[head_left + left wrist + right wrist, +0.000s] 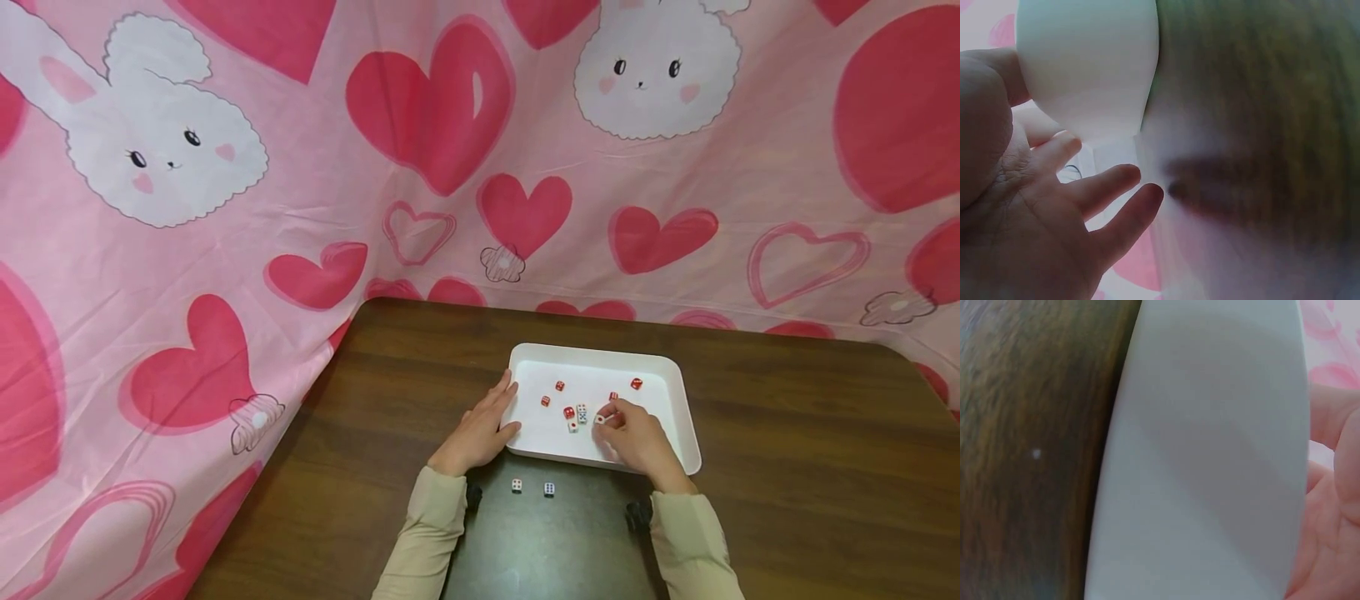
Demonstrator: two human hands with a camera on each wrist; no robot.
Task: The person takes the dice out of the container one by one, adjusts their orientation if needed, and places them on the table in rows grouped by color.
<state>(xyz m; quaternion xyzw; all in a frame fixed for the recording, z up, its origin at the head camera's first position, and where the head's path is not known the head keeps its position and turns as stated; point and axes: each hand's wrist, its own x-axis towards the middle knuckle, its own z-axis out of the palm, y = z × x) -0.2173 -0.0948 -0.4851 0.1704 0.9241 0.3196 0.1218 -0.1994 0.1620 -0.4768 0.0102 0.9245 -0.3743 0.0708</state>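
Observation:
A white tray point(686, 417) holds several small red and white dice. My right hand point(637, 437) reaches over its near side and pinches a white die point(599, 419) between thumb and fingertips. Just left of that die lie white dice point(582, 414) and a red die point(568, 412). My left hand point(480, 429) rests against the tray's left edge with its fingers extended. In the left wrist view those fingers point(1110, 187) are spread beside the tray's outer wall point(1091, 56). The tray's wall point(1210, 456) hides most of the right hand in the right wrist view.
Two white dice, one with red pips point(517, 486) and one with blue pips point(549, 489), sit on the table in front of the tray. The brown wooden table point(810, 467) meets a pink cloth point(322, 200) with hearts and rabbits along its back and left.

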